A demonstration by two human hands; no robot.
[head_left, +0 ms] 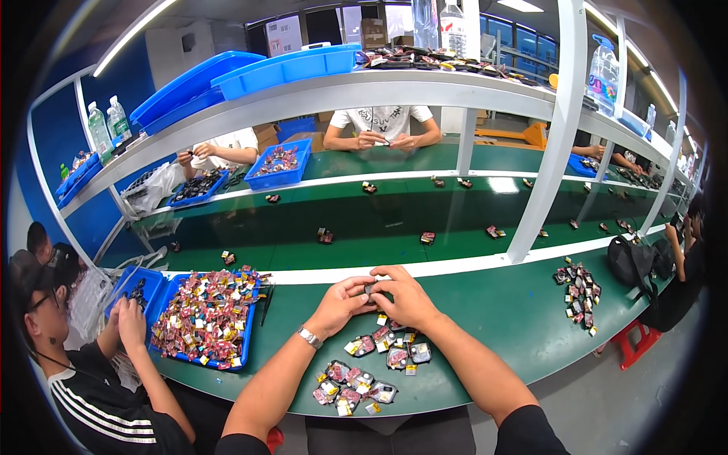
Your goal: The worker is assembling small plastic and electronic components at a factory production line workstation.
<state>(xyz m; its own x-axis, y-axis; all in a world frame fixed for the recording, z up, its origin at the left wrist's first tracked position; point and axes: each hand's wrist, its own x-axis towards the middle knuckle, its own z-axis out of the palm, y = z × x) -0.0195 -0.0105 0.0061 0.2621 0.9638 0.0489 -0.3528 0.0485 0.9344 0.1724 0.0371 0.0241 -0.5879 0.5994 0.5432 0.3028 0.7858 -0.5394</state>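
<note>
The room is bright, lit by a tube light (pixel 135 36) at ten o'clock, more tubes (pixel 663 92) at two and a ceiling panel (pixel 520 5) at one. White glare (pixel 503 185) marks the green belt (pixel 379 246) between two and three. The left hand (pixel 347 299) and right hand (pixel 402 291) look fairly sharp; the shelf (pixel 425 79) bows at twelve, and black vignetting rounds every corner.

head: left fisheye | worn on wearer's head | faces down and forward | near green bench (pixel 523 318)
</note>
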